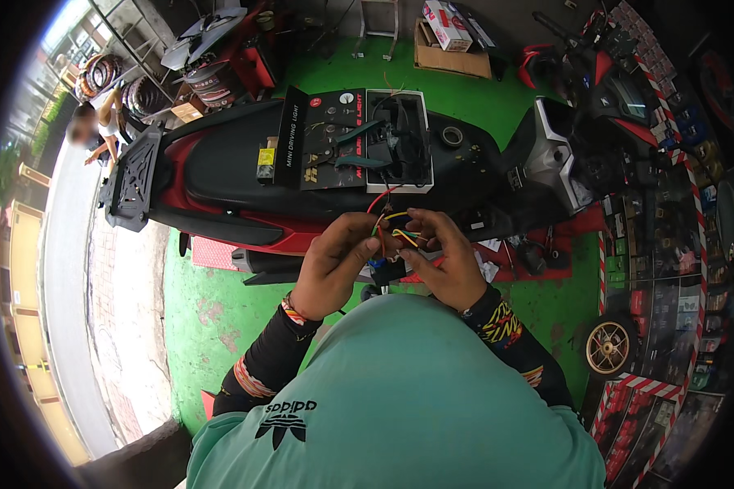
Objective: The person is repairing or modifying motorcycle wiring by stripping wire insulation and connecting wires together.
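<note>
Thin coloured electrical wires (406, 235), in yellow, green and red, run between my two hands beside the seat of a red and black scooter (245, 171). My left hand (338, 262) is closed, thumb and forefinger pinching the wires from the left. From the right, my right hand (446, 262) also pinches them, its fingers bent; the exact grip is partly hidden. A red wire (381, 198) leads up toward an opened black and white box (420, 188) on the seat. Pliers with dark teal handles (360, 133) lie across that box.
A small yellow-labelled box (267, 157) and a dark ring (452, 136) rest on the seat. Another scooter (620, 94) stands at the far right, near shelves of packaged goods (628, 277) and a gold wheel (609, 346). Cardboard boxes (453, 61) sit behind. Another person (106, 122) is at far left.
</note>
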A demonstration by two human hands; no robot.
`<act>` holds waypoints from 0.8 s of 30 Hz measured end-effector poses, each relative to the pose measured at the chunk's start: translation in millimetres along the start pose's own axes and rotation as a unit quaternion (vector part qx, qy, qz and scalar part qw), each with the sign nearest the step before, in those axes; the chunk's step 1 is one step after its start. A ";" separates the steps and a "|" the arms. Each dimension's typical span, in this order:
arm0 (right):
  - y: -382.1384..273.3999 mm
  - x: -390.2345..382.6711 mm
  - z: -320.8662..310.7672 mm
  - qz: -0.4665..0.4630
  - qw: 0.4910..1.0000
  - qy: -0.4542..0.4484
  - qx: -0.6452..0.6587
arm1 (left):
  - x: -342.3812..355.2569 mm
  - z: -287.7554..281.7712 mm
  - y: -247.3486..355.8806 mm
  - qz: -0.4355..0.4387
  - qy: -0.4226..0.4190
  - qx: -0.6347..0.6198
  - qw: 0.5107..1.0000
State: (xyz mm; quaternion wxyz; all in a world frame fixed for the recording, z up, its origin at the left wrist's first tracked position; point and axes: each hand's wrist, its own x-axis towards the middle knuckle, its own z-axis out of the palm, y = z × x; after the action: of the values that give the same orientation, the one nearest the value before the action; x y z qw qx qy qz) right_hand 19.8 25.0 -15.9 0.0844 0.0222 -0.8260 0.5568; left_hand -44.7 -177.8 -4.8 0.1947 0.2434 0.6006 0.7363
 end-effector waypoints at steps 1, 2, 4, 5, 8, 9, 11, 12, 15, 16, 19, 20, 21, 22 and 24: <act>2.4 1.2 2.1 -0.007 1.000 0.011 0.020 | 0.2 -1.0 -1.8 0.016 -0.006 0.027 1.000; 5.3 2.4 3.6 -0.014 0.999 0.021 0.040 | 0.4 -2.2 -3.4 0.032 -0.011 0.053 0.998; 11.5 5.3 2.9 -0.038 0.999 0.003 0.029 | 2.8 -4.1 -4.5 0.053 0.001 0.077 0.996; 13.9 5.5 2.8 -0.062 0.998 -0.015 0.020 | 3.5 -4.3 -4.7 0.074 0.013 0.102 0.992; 17.8 2.6 5.6 0.023 0.998 -0.004 0.062 | 3.3 -2.5 -0.6 0.064 0.027 0.077 0.995; 17.0 2.0 5.2 0.024 0.998 -0.004 0.062 | 3.4 -3.0 0.5 0.064 0.027 0.076 0.995; 14.3 0.7 3.1 0.010 0.998 0.035 0.058 | 2.8 -6.1 2.4 0.089 0.028 0.096 0.991; 14.4 1.2 2.0 0.010 0.998 0.035 0.058 | 2.2 -8.2 1.1 0.089 0.027 0.096 0.991; 13.7 2.9 -0.5 -0.104 0.992 0.071 -0.014 | -1.1 -12.4 -5.3 0.121 -0.011 0.104 0.987; 12.1 2.7 -1.1 -0.095 0.993 0.072 -0.007 | -3.0 -12.3 -6.3 0.119 -0.013 0.119 0.986; 16.3 -0.8 -2.3 -0.054 0.994 0.079 0.054 | -5.7 -7.4 -2.0 0.111 -0.016 0.129 0.985; 18.7 -2.6 -2.0 -0.022 0.991 0.080 0.107 | -6.9 -5.7 -0.8 0.106 -0.013 0.125 0.987; 19.7 -4.4 -1.2 -0.022 0.991 0.080 0.105 | -7.4 -4.8 -1.8 0.106 -0.014 0.123 0.987; 20.2 -6.1 0.1 0.013 0.974 0.100 0.201 | -7.6 -4.0 -3.2 0.113 -0.006 0.114 0.987; 20.2 -7.2 -0.7 0.049 0.947 0.119 0.293 | -9.3 -3.0 -5.2 0.119 0.002 0.105 0.987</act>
State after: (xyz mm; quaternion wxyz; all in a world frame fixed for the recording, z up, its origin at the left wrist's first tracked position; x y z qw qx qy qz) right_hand 24.3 32.8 -35.3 0.1444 -0.0614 -0.6101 0.7766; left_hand -39.1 -184.6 -11.6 0.0779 0.3304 0.6416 0.6878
